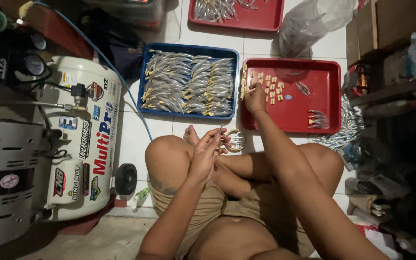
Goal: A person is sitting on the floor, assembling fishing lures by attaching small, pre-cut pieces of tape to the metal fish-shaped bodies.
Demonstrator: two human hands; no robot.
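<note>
The right hand (254,94) is stretching far forward, arm nearly straight, its grip closing on a small tan piece (252,83) at the left edge of the red tray (331,108) on the floor. The left hand (206,153) is hovering above the crossed legs, elbow bent, fingertips pinching a slim silvery lure body (221,138).

Left hand (207,153) is raised over the crossed legs, pinching a thin silvery fishing lure (221,136), too small to make out well. Right hand (254,97) reaches into the red tray (331,103), fingertips on the scattered small tan pieces (271,88) near its left edge.
</note>
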